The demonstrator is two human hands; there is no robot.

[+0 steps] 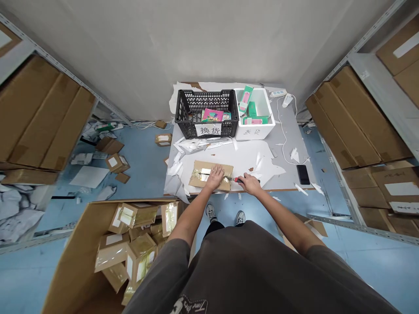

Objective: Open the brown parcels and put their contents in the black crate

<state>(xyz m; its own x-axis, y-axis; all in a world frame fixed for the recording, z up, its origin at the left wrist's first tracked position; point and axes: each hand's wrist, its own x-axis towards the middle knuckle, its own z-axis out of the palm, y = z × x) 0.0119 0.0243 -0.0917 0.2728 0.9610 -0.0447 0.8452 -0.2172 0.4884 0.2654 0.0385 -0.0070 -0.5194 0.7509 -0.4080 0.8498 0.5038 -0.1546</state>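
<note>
A flat, taped cardboard box (pixel 196 178) with a white label lies near the front edge of the table (pixel 235 152). My left hand (pixel 215 176) rests on top of it, fingers stretched out and pressing down. In my right hand (pixel 250 183) is a red and black utility knife (pixel 238 179), gripped by its handle. Its tip points left and meets the right part of the box, close to my left fingers. How far the blade goes into the cardboard is too small to tell.
Behind the box stand a black crate (pixel 207 115) and a white foam box (pixel 255 131) holding packages. A phone (pixel 303 174) lies at right beside a white cable. At lower left, a big carton (pixel 70 257) holds several parcels. Shelves with cartons flank both sides.
</note>
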